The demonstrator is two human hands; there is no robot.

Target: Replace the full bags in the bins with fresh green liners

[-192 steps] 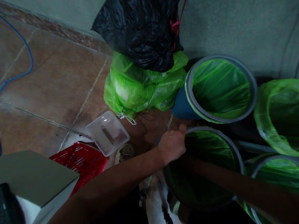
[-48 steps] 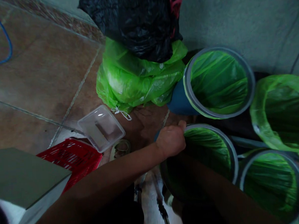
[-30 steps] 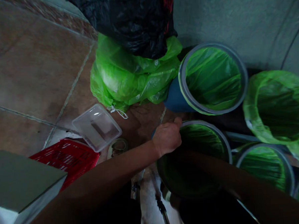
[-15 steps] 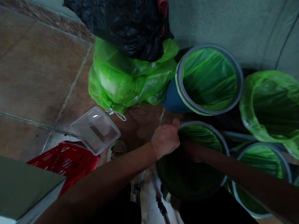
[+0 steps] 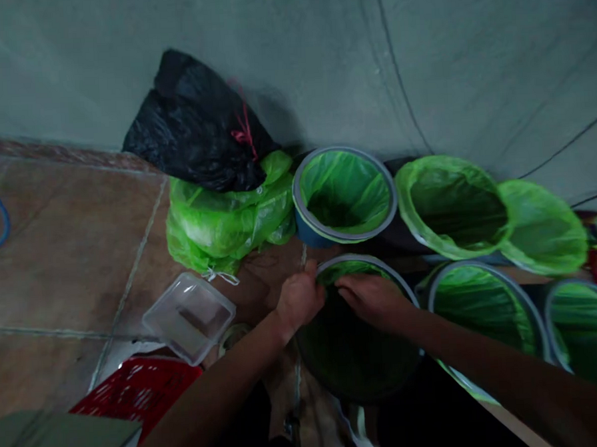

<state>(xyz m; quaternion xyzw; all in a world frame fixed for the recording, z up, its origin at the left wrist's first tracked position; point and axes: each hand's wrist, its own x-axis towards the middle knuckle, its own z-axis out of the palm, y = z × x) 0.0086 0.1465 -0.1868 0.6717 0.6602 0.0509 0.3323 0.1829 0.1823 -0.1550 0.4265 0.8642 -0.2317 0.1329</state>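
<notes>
A round trash bin (image 5: 400, 279) with a grey rim and green plastic liner (image 5: 351, 267) stands right in front of my legs. My left hand (image 5: 300, 297) is closed over the bin's left rim, thumb up. Inside the mouth, my right hand (image 5: 375, 299) hangs over the liner with its fingers curled together close to my left hand. Whatever those fingers hold, if anything, is hidden. Deep shadow darkens the bin's interior.
Other green-lined bins stand behind (image 5: 346, 237) and to the right (image 5: 538, 324). A black bag (image 5: 198, 129) rests on a green bag (image 5: 228, 227) by the wall. A clear plastic container (image 5: 190, 316) and red crate (image 5: 137, 395) are at left.
My right hand has risen from deep in the bin to near its rim, close to my left hand. The left hand stays on the rim. The view has tilted up and right.
</notes>
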